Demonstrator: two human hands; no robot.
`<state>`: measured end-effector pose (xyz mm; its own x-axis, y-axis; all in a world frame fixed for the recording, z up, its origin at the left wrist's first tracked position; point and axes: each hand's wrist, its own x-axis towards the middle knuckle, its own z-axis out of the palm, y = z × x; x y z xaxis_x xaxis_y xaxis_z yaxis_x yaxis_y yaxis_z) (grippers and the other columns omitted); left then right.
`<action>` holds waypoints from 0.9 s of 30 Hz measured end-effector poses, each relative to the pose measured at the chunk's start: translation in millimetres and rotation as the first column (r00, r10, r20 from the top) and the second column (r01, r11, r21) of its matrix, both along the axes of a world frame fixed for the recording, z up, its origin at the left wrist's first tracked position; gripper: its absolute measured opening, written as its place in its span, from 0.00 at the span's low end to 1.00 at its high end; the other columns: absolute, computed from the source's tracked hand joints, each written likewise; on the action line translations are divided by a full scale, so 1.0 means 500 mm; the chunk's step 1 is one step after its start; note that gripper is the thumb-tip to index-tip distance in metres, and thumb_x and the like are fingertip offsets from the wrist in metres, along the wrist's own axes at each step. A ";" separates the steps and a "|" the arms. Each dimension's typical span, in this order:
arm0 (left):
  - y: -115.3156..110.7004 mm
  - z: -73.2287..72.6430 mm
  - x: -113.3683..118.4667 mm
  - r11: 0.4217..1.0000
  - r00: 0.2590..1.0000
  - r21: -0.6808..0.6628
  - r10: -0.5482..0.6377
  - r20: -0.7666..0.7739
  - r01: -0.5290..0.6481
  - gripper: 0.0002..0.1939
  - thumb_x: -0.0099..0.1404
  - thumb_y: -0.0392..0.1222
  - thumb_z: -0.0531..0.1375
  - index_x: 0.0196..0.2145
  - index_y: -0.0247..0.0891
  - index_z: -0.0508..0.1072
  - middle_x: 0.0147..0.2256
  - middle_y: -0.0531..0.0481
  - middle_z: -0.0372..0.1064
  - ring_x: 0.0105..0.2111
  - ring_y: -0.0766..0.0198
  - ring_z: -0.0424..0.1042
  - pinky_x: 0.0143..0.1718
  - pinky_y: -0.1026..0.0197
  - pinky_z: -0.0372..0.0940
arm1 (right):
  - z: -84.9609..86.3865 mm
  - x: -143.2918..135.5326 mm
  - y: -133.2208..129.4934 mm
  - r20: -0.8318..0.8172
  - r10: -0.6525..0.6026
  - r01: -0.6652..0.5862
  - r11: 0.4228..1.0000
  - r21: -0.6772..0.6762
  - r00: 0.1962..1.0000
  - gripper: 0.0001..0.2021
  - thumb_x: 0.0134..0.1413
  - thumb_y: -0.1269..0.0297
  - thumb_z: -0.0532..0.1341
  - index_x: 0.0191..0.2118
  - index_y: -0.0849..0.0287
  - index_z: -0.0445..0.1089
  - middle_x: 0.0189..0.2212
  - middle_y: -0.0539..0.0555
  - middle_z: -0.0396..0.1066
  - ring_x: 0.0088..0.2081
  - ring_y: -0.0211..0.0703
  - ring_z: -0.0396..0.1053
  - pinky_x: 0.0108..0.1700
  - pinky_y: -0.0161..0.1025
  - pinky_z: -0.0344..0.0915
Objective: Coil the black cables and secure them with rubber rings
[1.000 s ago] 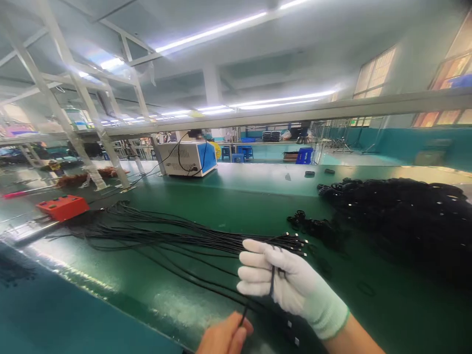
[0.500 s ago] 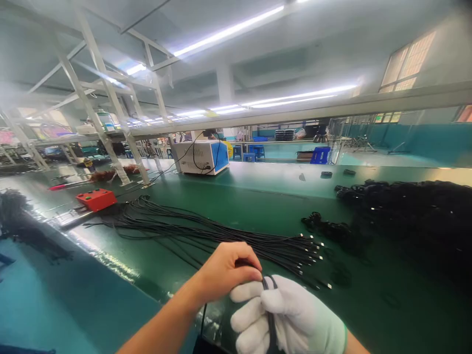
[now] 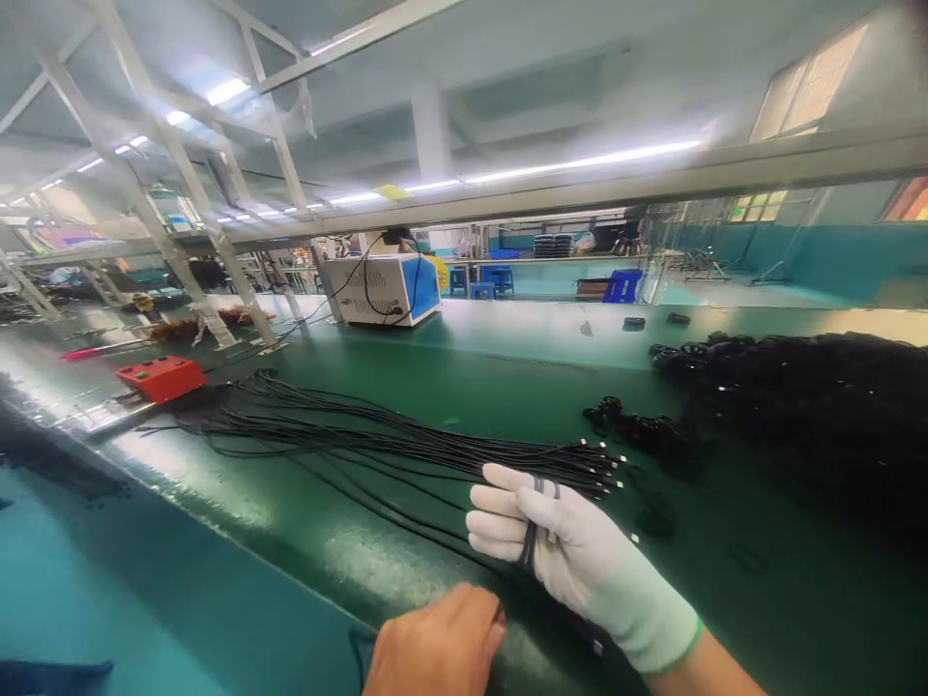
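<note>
Near the tabletop's (image 3: 355, 556) front edge, cable (image 3: 529, 543) in the half-curled right hand (image 3: 572, 546) could be shed if unpinched; the curled left hand's (image 3: 439, 646) contents are hidden.

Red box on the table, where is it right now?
The red box is at the left of the head view, on the green table, beside the left end of the long black cables.

A green workbench (image 3: 471, 367) heaped with cables (image 3: 804, 416) marks a workshop.
</note>
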<state>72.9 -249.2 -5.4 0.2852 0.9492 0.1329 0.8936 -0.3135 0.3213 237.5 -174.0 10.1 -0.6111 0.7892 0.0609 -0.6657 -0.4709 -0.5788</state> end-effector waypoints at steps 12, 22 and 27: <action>0.127 0.081 -0.013 0.909 0.627 -0.318 0.085 0.774 0.270 0.06 0.54 0.39 0.61 0.27 0.32 0.74 0.25 0.52 0.67 0.27 0.68 0.64 0.29 0.68 0.59 | -0.020 -0.032 -0.044 -0.163 0.507 -0.519 0.854 -0.037 0.846 0.18 0.42 0.66 0.68 0.30 0.61 0.55 0.24 0.45 0.44 0.25 0.31 0.48 0.30 0.34 0.46; 0.005 -0.055 -0.033 0.963 0.892 -0.262 0.170 0.418 -0.060 0.14 0.65 0.47 0.48 0.38 0.42 0.71 0.28 0.51 0.71 0.25 0.65 0.67 0.26 0.67 0.59 | 0.003 -0.005 0.002 -0.132 0.024 -0.030 0.999 -0.045 0.991 0.10 0.54 0.69 0.60 0.42 0.63 0.66 0.29 0.50 0.63 0.32 0.36 0.62 0.46 0.47 0.58; -0.003 0.025 0.000 0.994 0.998 0.102 -0.033 -0.047 0.038 0.13 0.65 0.37 0.48 0.32 0.42 0.72 0.28 0.51 0.71 0.24 0.64 0.69 0.24 0.66 0.57 | -0.017 -0.011 -0.008 0.049 -0.032 0.035 0.998 -0.048 0.998 0.15 0.51 0.67 0.63 0.45 0.64 0.65 0.38 0.58 0.68 0.40 0.44 0.68 0.49 0.49 0.57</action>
